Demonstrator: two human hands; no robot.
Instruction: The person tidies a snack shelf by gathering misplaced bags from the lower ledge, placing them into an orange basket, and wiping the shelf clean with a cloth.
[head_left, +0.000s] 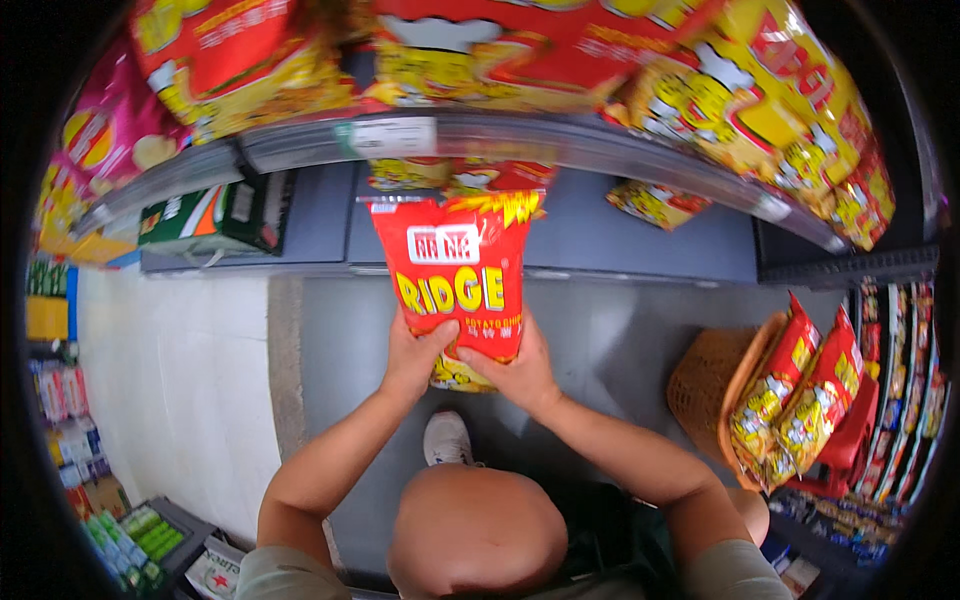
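A red and yellow bag of ridged potato chips (465, 281) is held upright between both hands, over the floor just in front of the lower shelf. My left hand (420, 356) grips its lower left side, the thumb lying across the front. On the lower right side my right hand (517, 367) holds the same bag, its thumb also on the front. Behind the top of the bag, more red and yellow snack bags (409, 172) show beneath the upper shelf's edge.
The upper shelf edge (510, 146) carries large chip bags (510, 60). A green carton (214, 217) and a small snack bag (656, 204) lie on the lower shelf (637, 244). At right, a woven basket (709, 375) holds two chip bags (814, 405), near a red stool-like object (847, 442).
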